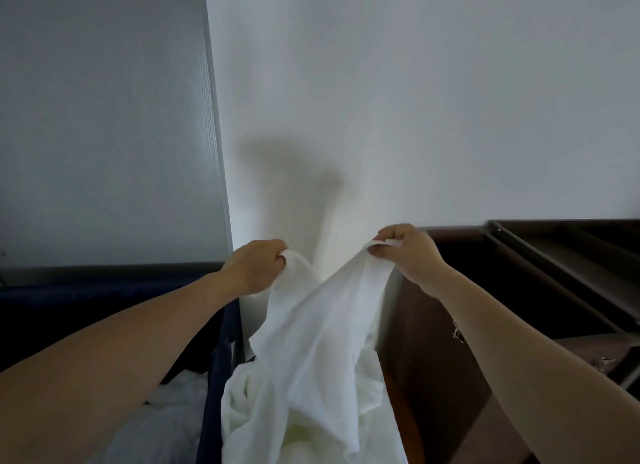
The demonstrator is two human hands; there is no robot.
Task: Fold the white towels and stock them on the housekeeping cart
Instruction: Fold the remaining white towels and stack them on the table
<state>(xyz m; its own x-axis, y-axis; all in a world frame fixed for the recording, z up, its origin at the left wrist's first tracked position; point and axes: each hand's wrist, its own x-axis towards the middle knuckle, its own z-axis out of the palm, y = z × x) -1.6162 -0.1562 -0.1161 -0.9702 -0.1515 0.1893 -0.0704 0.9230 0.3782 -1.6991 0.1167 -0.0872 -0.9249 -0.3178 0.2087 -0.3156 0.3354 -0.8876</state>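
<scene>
1. Plain white wall (415,99) across most of view, grey panel (104,117) on its left side; soft shadow (294,186) on it just above the hands.
2. Raised left hand (258,266) in front of the wall, fingers curled tight round a bunched bit of the white towel (322,342) at its upper edge. Full fist grip, back of hand towards camera.
3. Raised right hand (405,252) slightly higher and apart from the left, pinching another point of the same upper edge between thumb and curled fingers; small flap of cloth sticking out past the fingertips.
4. Towel held up between both hands, sagging in a V between the two grips, then hanging down the middle of view – lower part bunched and creased, running off the bottom edge.
5. Dark blue fabric bin (214,377) just left of the hanging towel, crumpled white linen (166,411) inside it, partly hidden by the left forearm.
6. Brown unit (433,342) just right of the towel, dark rails (554,266) along its top at far right; cannot tell whether cart or furniture.
</scene>
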